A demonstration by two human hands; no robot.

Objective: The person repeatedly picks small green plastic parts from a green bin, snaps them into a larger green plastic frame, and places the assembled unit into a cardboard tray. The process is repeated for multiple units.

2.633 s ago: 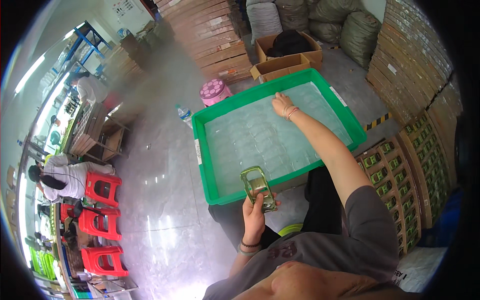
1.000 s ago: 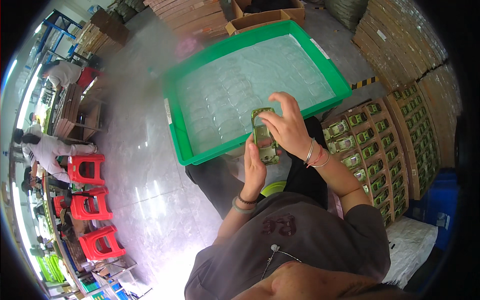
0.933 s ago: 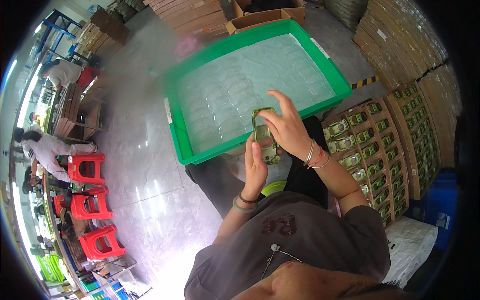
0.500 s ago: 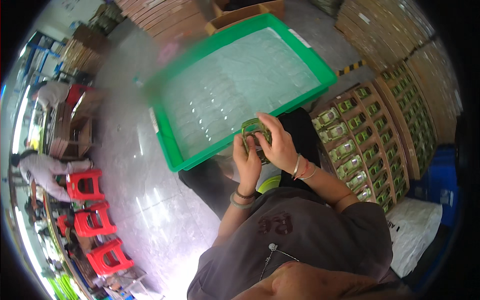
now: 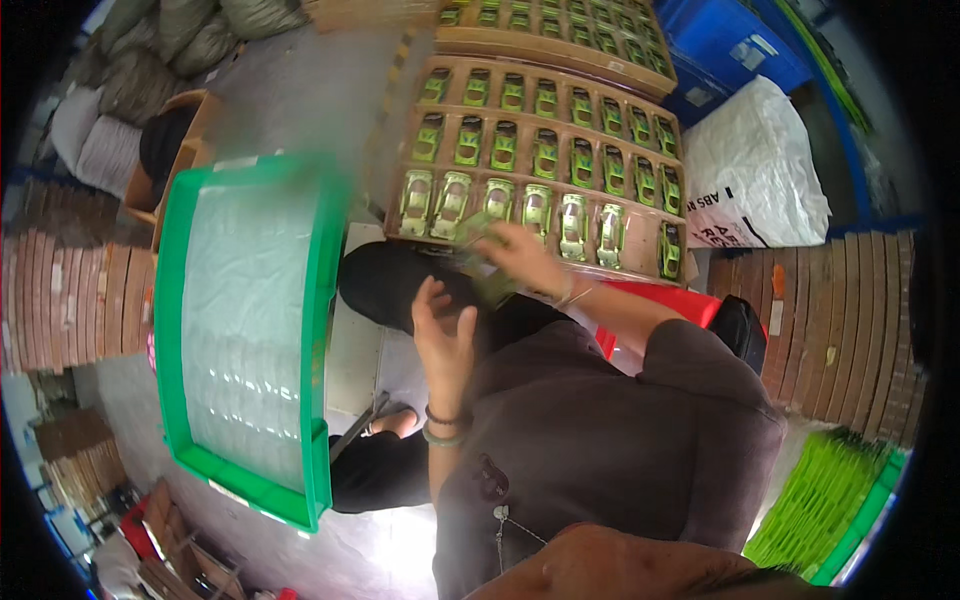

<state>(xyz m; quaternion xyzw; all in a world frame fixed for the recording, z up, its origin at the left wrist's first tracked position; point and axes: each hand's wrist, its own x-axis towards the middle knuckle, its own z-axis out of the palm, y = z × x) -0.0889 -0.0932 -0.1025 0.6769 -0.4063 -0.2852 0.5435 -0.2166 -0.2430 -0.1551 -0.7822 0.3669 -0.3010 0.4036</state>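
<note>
Two bare hands are working over the person's lap, with the head view blurred by motion. The right hand (image 5: 515,255) is reaching forward and to the right, its fingers closing around a green packaged toy car (image 5: 487,272); the pack is smeared in the picture, so its exact shape is hard to tell, but it seems to be gripped at the near edge of the cardboard tray (image 5: 640,195). That tray is lying just ahead of the knees and is holding rows of green toy cars (image 5: 545,150) in their slots, packed side by side. The left hand (image 5: 445,335) is hovering just below and to the left of the right one, fingers spread wide and holding nothing, a bracelet showing at its wrist. To the person's left a large green plastic tray (image 5: 320,300) is resting tilted, lined with clear moulded plastic. A white sack (image 5: 755,165) is sitting beyond the cardboard tray on the right, next to a blue crate (image 5: 735,45).
</note>
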